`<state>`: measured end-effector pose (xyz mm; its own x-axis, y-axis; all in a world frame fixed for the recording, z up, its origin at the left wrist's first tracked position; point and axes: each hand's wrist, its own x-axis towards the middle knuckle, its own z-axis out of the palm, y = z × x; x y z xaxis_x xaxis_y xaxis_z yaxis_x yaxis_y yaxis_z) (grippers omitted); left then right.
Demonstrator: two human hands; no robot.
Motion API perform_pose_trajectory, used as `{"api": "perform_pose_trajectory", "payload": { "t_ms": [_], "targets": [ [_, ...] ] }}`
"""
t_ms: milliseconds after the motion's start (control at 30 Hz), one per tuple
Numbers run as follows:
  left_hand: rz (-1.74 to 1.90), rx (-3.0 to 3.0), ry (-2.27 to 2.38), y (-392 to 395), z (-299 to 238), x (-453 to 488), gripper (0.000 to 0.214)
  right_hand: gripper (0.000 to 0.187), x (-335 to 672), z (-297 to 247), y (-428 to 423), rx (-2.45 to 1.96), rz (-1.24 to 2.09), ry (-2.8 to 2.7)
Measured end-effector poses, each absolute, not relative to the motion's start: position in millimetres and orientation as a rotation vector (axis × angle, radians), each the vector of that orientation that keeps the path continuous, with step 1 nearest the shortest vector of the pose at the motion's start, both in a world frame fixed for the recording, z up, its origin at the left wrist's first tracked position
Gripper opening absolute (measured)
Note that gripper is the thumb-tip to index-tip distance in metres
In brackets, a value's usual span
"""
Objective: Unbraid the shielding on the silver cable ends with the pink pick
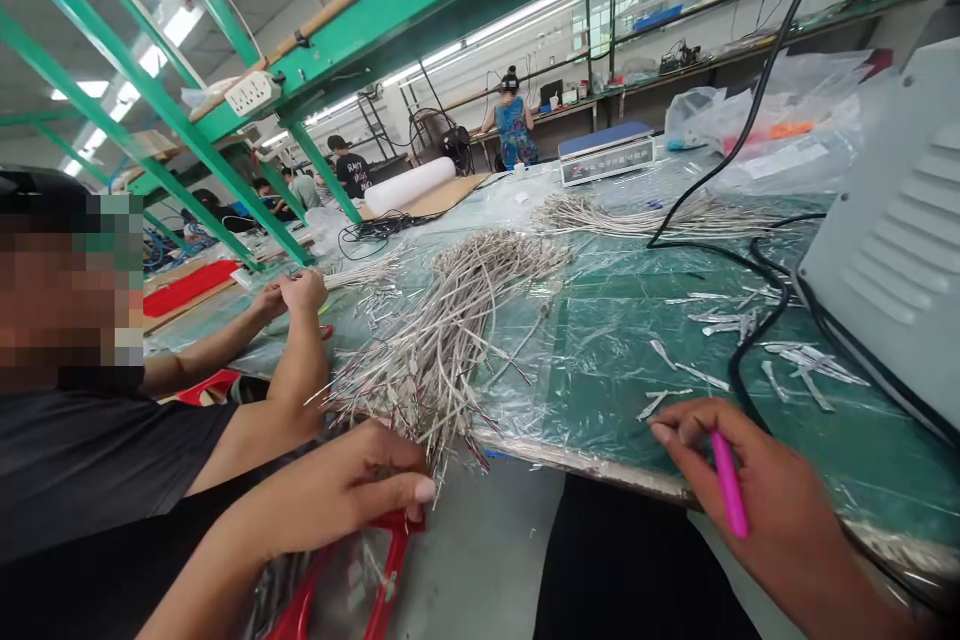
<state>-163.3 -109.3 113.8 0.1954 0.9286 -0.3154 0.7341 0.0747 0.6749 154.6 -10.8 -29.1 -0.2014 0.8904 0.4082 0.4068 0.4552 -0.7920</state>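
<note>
Workshop desk (585, 460) carries a big bundle of grey wires (442, 350), lying forward from the left hand (360, 480), which closes on it. Right hand (750, 480) grips a pink marker (730, 485), with metal strips (701, 377) just ahead.

The left hand (352, 485) and right hand (780, 510) are ungloved. The bare left forearm (217, 570) and right forearm (847, 590) run out past the bottom edge of the frame, with no cuff, watch or band showing on either. The largest nail in view, on the left hand (424, 490), is a long, smooth oval. At bottom centre, below the table edge, plain matte black trousers (637, 560) show no marking that can be made out. Whether the dark cloth at lower left, behind the left forearm, belongs to this person or a neighbour cannot be told.
</note>
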Motion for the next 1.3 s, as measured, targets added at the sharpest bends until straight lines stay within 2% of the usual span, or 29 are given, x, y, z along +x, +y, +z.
{"api": "perform_pose_trajectory", "payload": {
  "t_ms": [100, 233, 400, 533, 733, 833, 967, 1067, 1200, 1300],
  "targets": [
    [0.274, 1.558, 1.651, -113.6, 95.0, -166.8, 0.029, 0.017, 144.8, -34.0, -10.0, -1.049, 0.740, -1.853],
    [0.664, 1.513, 1.524, -112.3, 89.0, -168.6, 0.030, 0.014, 130.8, -26.6, -3.7, -1.079, 0.849, -1.915],
    [1.096, 1.479, 1.809, -106.8, 93.0, -186.3, 0.029, 0.003, 81.4, 4.8, 28.1, -1.239, 0.785, -2.057],
    [1.188, 1.392, 2.016, -116.9, 83.1, -204.6, 0.033, 0.019, 23.2, 20.7, 64.2, -1.257, 0.653, -2.261],
    [1.443, 0.971, 2.201, -175.7, 22.9, -195.5, 0.036, 0.015, -26.6, 2.5, 108.2, -1.325, 0.628, -2.358],
    [1.571, 0.749, 2.094, -194.6, -25.2, -158.1, 0.038, 0.026, -34.9, -5.0, 127.8, -1.361, 0.573, -2.387],
    [1.876, 0.385, 1.718, -177.3, -73.9, -101.7, 0.053, 0.029, -42.9, -4.3, 144.3, -1.369, 0.499, -2.400],
    [2.014, 0.149, 1.474, -147.9, -85.1, -80.5, 0.060, 0.026, -43.1, -0.7, 145.3, -1.349, 0.441, -2.381],
    [2.160, -0.030, 1.266, -123.6, -82.5, -79.8, 0.051, 0.010, -30.9, 3.8, 131.9, -1.293, 0.372, -2.310],
    [2.290, -0.086, 1.176, -118.8, -81.0, -82.9, 0.045, 0.018, -17.0, 3.8, 115.1, -1.157, 0.382, -2.306]
  ]
}}
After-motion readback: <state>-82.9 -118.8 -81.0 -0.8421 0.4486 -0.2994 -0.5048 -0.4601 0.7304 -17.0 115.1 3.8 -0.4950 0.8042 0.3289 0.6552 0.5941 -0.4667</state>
